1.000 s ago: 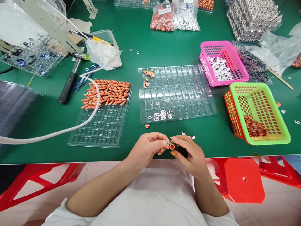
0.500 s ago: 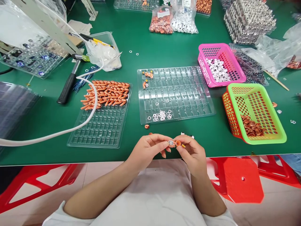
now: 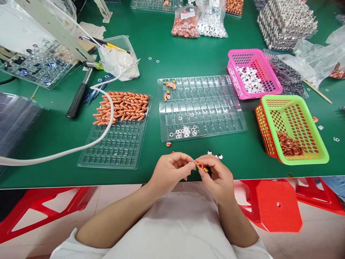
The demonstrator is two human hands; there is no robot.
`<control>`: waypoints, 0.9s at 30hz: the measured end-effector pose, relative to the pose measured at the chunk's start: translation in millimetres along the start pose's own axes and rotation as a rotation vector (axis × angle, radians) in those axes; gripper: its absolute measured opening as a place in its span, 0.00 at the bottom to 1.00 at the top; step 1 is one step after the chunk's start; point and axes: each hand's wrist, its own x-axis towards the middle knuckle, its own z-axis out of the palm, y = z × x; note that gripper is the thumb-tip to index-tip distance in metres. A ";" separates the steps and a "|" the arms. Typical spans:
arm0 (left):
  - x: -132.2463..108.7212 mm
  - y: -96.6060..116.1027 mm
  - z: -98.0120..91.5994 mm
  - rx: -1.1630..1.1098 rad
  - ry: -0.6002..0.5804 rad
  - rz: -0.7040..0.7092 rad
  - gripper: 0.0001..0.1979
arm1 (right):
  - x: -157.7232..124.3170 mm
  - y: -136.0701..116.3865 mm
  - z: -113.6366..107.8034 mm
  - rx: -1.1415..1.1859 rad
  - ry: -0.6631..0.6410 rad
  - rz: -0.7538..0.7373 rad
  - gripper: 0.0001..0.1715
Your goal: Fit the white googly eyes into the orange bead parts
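Note:
My left hand (image 3: 167, 174) pinches a small white round part (image 3: 191, 163) between thumb and index finger, seen nearly edge-on. In my right hand (image 3: 219, 178) is a small orange cup-shaped part (image 3: 199, 165) with a yellow tip (image 3: 205, 169). The two hands meet at the table's front edge; fingers hide where the parts may touch. Small white-and-black caps (image 3: 219, 157) lie just behind my right hand. Farther back, a clear compartment tray (image 3: 207, 126) bears loose white rings (image 3: 185, 132) and a few orange parts (image 3: 170, 85). One orange disc (image 3: 168, 144) lies before it.
To the left are a clear tray (image 3: 107, 147) partly filled with orange tubular parts (image 3: 124, 106), a hammer (image 3: 78, 99) and a white cable (image 3: 94, 142). A pink basket (image 3: 273, 81) of white caps and a green basket (image 3: 318, 144) of copper-coloured pieces stand right. Red stools (image 3: 279, 205) are below.
The white part in my left hand has turned from face-up to nearly edge-on. My right hand and the orange part have shifted slightly left, baring more of the caps behind.

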 end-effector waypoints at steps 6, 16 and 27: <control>-2.0 -4.9 -0.5 0.085 0.031 0.085 0.02 | -1.1 0.1 1.9 -0.052 -0.001 0.001 0.12; -1.7 -4.0 -3.0 0.114 0.028 0.109 0.03 | -3.2 -1.3 -0.3 -0.034 -0.005 0.080 0.11; -6.3 -3.5 -3.6 0.155 -0.025 0.150 0.04 | -2.3 -4.0 -2.7 0.142 -0.036 0.189 0.10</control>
